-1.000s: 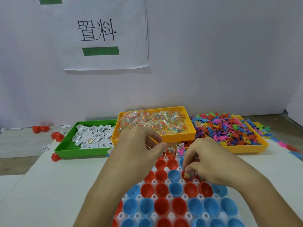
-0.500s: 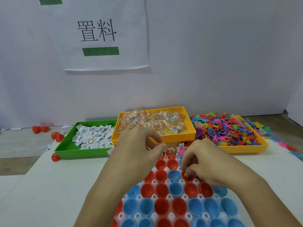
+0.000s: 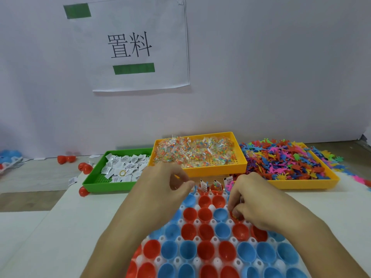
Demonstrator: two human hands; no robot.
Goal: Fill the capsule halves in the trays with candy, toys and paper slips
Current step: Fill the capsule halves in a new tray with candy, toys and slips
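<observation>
While most capsule halves [image 3: 204, 214] in the white tray [image 3: 215, 239] at 6 o'clock sit empty, the right hand [image 3: 253, 201] pinches something small into a red cup; the left hand [image 3: 168, 183] holds items, fingers curled. Next, likely, the neighbouring cup needs filling.

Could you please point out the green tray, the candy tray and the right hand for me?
Green tray [image 3: 108, 186]: head view, on its front wall.
Candy tray [image 3: 215, 171]: head view, on its orange front wall.
Right hand [image 3: 253, 199]: head view, on the back of the hand.
</observation>
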